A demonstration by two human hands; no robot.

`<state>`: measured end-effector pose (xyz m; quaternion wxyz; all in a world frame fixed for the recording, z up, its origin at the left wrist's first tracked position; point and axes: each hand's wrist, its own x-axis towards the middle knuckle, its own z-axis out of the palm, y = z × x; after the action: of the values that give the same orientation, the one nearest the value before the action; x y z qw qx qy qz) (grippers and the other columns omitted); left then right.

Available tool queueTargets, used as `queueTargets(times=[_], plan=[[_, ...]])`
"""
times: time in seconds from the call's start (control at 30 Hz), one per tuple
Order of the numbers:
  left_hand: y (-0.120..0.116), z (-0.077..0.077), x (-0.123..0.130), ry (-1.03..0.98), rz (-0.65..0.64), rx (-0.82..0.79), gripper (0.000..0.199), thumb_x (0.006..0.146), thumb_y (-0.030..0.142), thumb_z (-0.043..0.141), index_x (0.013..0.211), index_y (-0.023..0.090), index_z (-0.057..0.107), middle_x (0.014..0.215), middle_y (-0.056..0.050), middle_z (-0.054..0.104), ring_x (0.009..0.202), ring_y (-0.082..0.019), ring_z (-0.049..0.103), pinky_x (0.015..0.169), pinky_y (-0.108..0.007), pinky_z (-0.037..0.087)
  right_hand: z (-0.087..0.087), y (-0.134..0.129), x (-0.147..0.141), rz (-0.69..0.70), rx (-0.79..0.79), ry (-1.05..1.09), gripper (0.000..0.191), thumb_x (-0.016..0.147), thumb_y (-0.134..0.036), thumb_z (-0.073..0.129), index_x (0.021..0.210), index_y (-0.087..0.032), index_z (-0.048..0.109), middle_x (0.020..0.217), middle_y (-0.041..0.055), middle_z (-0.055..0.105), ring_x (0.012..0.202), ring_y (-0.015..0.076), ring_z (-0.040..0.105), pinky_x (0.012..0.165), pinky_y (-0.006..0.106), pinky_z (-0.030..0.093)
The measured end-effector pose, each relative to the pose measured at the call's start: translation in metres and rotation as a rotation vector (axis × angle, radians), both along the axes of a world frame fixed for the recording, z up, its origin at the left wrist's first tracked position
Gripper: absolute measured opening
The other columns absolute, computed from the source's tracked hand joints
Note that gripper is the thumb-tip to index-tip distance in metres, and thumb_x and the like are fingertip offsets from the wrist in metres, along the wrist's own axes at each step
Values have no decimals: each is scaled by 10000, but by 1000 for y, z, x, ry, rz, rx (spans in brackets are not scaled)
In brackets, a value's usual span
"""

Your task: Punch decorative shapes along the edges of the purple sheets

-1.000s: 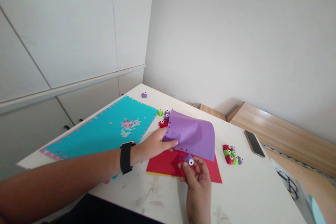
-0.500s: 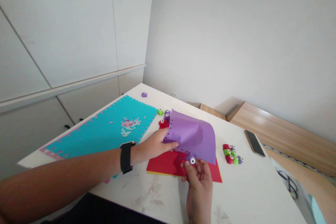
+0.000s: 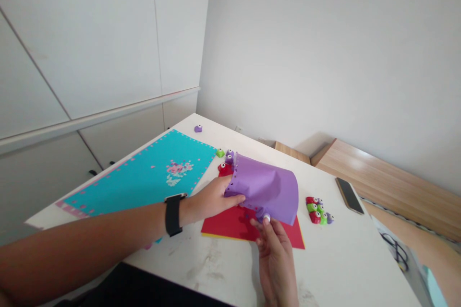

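My left hand (image 3: pixel 212 196) is clamped on the edge of the purple paper (image 3: pixel 266 189), which arches up above the middle of the table, its edge dotted with punched holes. My right hand (image 3: pixel 275 254) pinches a purple punch (image 3: pixel 262 214) at the sheet's lower edge, the punch mostly hidden, its white button showing. Under them lies red paper (image 3: pixel 230 223). Teal paper (image 3: pixel 144 177) lies to the left, small punches (image 3: pixel 225 163) just above my left hand, another cluster (image 3: pixel 317 211) to the right, and a phone (image 3: pixel 347 195) beyond it.
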<state>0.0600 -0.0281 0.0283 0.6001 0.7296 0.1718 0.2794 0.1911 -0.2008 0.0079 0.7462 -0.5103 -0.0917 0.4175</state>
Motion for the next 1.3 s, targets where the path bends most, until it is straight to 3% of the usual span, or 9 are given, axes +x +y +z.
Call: queueTargets(times=[0.17, 0.4, 0.87, 1.07, 1.3], plan=[[-1, 2, -1, 4, -29, 25, 348, 905, 356, 712, 1210, 193, 672, 1195, -95, 748, 1059, -260, 703, 973, -394, 545, 3, 0, 3, 45, 26, 30, 268, 687, -305, 939, 841, -167, 769, 771, 28, 727, 616, 103, 622, 483, 170, 453], [-2, 4, -1, -7, -67, 19, 324, 918, 344, 693, 1204, 194, 674, 1165, -81, 757, 1011, -249, 715, 928, -375, 564, 5, 3, 3, 29, -7, 47, 301, 626, -311, 962, 819, -173, 778, 843, 59, 756, 806, 213, 723, 542, 233, 506], [-2, 9, -3, 16, -46, 107, 323, 930, 344, 681, 1222, 208, 703, 1170, -65, 763, 1038, -254, 716, 956, -352, 551, 3, 7, 3, 68, 103, 10, 208, 752, -290, 899, 855, -182, 755, 753, 16, 715, 669, 119, 641, 520, 183, 465], [-2, 7, -2, 23, -41, 124, 333, 928, 357, 677, 1216, 192, 699, 1131, -66, 773, 1081, -258, 700, 980, -357, 543, 1, 7, 2, 49, 116, 38, 242, 734, -286, 909, 900, -195, 759, 815, 20, 714, 715, 133, 649, 547, 203, 487], [-2, 5, -2, 44, -52, 135, 315, 929, 336, 677, 1204, 183, 688, 1153, -66, 764, 1057, -239, 704, 964, -331, 541, 7, 9, 0, 17, 95, 5, 261, 700, -359, 926, 831, -213, 753, 745, 2, 710, 677, 138, 654, 574, 231, 503]])
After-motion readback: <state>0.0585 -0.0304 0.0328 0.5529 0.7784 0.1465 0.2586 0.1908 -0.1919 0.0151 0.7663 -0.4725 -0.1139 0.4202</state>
